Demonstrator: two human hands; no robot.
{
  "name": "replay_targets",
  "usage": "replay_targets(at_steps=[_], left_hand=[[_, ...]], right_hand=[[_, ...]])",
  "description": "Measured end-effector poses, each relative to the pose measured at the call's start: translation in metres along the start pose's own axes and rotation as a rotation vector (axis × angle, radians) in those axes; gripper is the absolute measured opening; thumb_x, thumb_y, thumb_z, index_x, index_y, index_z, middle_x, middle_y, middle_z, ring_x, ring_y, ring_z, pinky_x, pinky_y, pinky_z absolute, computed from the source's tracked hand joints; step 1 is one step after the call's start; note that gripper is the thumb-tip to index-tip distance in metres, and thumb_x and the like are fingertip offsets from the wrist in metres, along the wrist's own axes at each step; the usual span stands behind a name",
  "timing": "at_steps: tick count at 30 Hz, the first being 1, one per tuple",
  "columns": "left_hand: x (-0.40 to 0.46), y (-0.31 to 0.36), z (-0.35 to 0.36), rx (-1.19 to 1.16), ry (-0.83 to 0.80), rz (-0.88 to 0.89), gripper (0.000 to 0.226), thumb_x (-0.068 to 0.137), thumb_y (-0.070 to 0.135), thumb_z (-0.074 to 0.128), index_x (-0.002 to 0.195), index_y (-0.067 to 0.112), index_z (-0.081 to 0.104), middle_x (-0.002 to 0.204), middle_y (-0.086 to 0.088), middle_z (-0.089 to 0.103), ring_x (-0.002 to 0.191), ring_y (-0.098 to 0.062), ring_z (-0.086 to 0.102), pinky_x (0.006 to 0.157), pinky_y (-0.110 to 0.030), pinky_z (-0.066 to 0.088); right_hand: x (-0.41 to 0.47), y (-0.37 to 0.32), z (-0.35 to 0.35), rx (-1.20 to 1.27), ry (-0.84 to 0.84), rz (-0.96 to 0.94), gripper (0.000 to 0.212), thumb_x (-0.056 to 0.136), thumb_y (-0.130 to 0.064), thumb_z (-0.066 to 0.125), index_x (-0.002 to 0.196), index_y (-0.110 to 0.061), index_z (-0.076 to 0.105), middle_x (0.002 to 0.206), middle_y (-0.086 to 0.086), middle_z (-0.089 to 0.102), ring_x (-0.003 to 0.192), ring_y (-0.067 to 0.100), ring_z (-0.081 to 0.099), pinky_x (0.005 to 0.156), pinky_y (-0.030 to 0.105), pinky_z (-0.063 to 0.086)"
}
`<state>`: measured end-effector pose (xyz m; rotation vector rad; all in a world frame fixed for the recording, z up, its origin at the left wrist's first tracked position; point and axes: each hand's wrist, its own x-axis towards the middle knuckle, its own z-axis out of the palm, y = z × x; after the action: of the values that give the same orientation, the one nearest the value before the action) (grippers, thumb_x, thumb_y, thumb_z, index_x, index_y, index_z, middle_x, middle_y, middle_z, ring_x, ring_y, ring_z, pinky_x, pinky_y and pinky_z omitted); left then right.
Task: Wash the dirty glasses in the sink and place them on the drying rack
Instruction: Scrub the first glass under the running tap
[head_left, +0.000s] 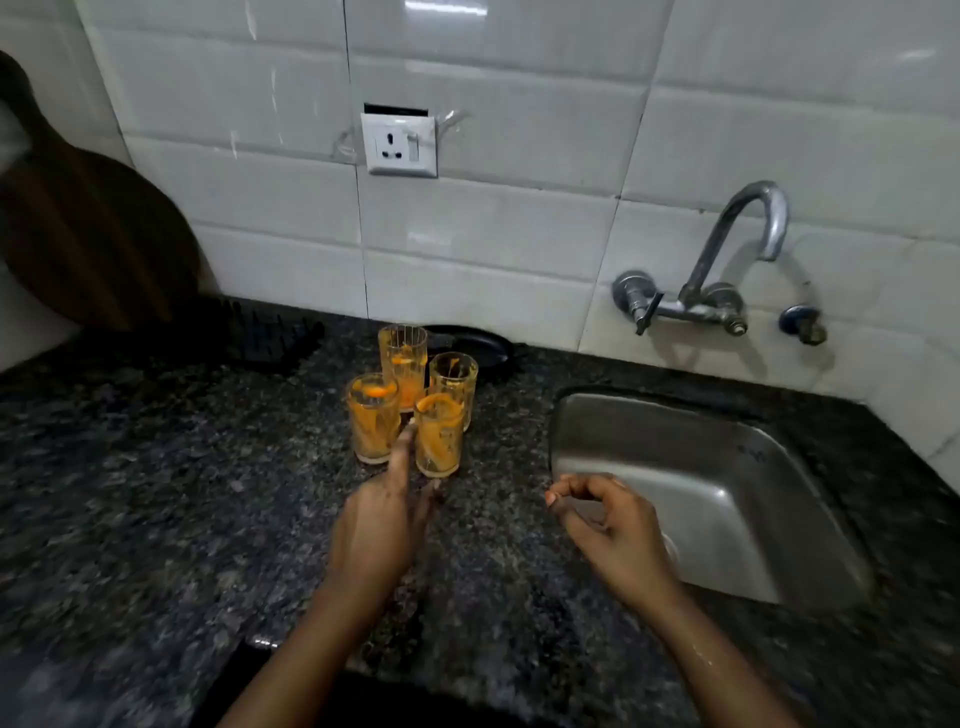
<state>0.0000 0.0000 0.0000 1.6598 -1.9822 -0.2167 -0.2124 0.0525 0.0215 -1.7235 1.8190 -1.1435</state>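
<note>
On a dark granite kitchen counter, a person's left hand is reaching with straight fingers to the nearest of four orange-smeared glasses, fingertips at its side. The right hand is hovering, loosely curled and holding nothing, over the steel sink. A black drying rack is sitting behind, left.

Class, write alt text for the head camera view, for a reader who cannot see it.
A person's left hand reaches with straight fingers toward four orange-stained glasses clustered on a dark granite counter. The right hand hovers loosely curled, holding nothing, at the edge of a steel sink under a wall tap.
</note>
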Motion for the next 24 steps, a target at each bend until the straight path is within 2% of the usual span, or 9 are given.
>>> replay_targets(at_steps=[2,4,7,11,15,17,20,21,24], left_hand=[[0.023,-0.001,0.011,0.005,-0.027,0.01,0.07,0.094,0.036,0.046,0.149,0.031,0.003,0.091,-0.013,0.066,0.073,-0.029,0.061,0.054,-0.03,0.036],[0.047,0.0,0.023,0.042,-0.056,-0.035,0.062,0.095,0.032,0.045,0.148,0.029,0.012,0.091,-0.013,0.066,0.076,-0.03,0.061,0.055,-0.032,0.04],[0.068,0.0,0.038,0.066,-0.071,-0.047,0.044,0.095,0.02,0.047,0.137,0.02,0.034,0.092,-0.014,0.067,0.081,-0.032,0.063,0.061,-0.04,0.049],[0.082,-0.002,0.049,0.055,-0.044,-0.008,0.034,0.092,0.007,0.044,0.125,0.015,0.041,0.099,-0.014,0.068,0.089,-0.03,0.065,0.066,-0.043,0.054],[0.076,0.01,0.055,0.017,-0.07,0.084,0.025,0.091,0.023,0.044,0.115,0.024,0.039,0.101,-0.012,0.069,0.087,-0.028,0.064,0.069,-0.043,0.054],[0.068,0.032,0.056,-0.017,-0.084,0.156,0.022,0.089,0.023,0.05,0.109,0.025,0.042,0.1,-0.01,0.071,0.086,-0.027,0.067,0.065,-0.039,0.054],[0.067,0.084,0.059,-0.079,-0.103,0.248,0.02,0.087,0.019,0.06,0.106,0.021,0.053,0.091,-0.008,0.073,0.082,-0.028,0.068,0.061,-0.037,0.051],[0.068,0.102,0.062,-0.133,-0.112,0.298,0.02,0.086,0.019,0.061,0.104,0.022,0.055,0.087,-0.006,0.073,0.079,-0.025,0.069,0.061,-0.037,0.052],[0.074,0.15,0.072,-0.274,-0.193,0.42,0.017,0.085,0.04,0.05,0.099,0.03,0.049,0.079,0.002,0.071,0.069,-0.011,0.067,0.059,-0.036,0.052]], right_hand=[[0.01,0.008,0.001,0.01,-0.036,0.047,0.005,0.084,-0.024,0.066,0.084,-0.02,0.07,0.094,-0.005,0.068,0.093,0.005,0.061,0.076,0.026,0.05],[0.017,0.019,0.001,0.009,-0.072,0.085,0.004,0.084,-0.025,0.066,0.082,-0.026,0.069,0.092,-0.007,0.069,0.092,0.005,0.062,0.077,0.031,0.053],[0.027,0.033,0.001,0.017,-0.072,0.099,0.002,0.083,-0.026,0.067,0.085,-0.026,0.066,0.091,-0.011,0.068,0.089,0.001,0.062,0.075,0.027,0.052],[0.041,0.043,0.0,0.025,-0.125,0.086,0.03,0.08,-0.027,0.071,0.106,-0.028,0.056,0.097,-0.016,0.062,0.091,-0.005,0.057,0.069,0.007,0.046],[0.057,0.057,0.0,0.029,-0.178,0.077,0.064,0.071,-0.029,0.079,0.126,-0.023,0.046,0.104,-0.012,0.058,0.094,-0.006,0.053,0.069,-0.001,0.038],[0.063,0.065,-0.002,0.027,-0.208,0.077,0.083,0.064,-0.036,0.083,0.133,-0.022,0.039,0.117,-0.011,0.055,0.104,-0.003,0.051,0.079,0.004,0.039],[0.071,0.083,-0.011,0.013,-0.212,0.05,0.107,0.054,-0.045,0.086,0.141,-0.019,0.029,0.136,-0.005,0.046,0.125,0.007,0.044,0.102,0.024,0.039],[0.074,0.088,-0.018,0.045,-0.193,0.069,0.104,0.052,-0.045,0.086,0.138,-0.02,0.032,0.134,-0.004,0.049,0.123,0.009,0.046,0.101,0.024,0.04],[0.082,0.105,-0.045,0.134,-0.063,0.165,0.07,0.054,-0.029,0.089,0.109,-0.03,0.045,0.097,-0.011,0.062,0.091,0.008,0.062,0.072,0.008,0.046]])
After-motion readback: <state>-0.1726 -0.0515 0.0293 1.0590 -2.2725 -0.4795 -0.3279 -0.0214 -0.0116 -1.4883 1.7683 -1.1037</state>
